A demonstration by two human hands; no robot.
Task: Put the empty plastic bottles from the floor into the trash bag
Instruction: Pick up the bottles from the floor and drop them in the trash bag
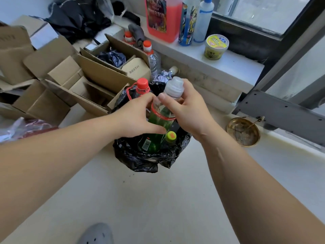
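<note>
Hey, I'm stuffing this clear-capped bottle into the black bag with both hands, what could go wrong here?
1. The black trash bag already looks crowded: a red-capped bottle and a yellow-capped bottle stick up, so the clear-capped bottle held by the right hand and left hand may not seat and could roll out.
2. The bag's rim sags low at the front, so pushing down might collapse or tip it.
3. Hard pushing might tear the thin plastic.

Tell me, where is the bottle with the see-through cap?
The clear-capped bottle is in the middle of the head view, held upright by the left hand and right hand over the black trash bag, beside a red-capped bottle.
</note>
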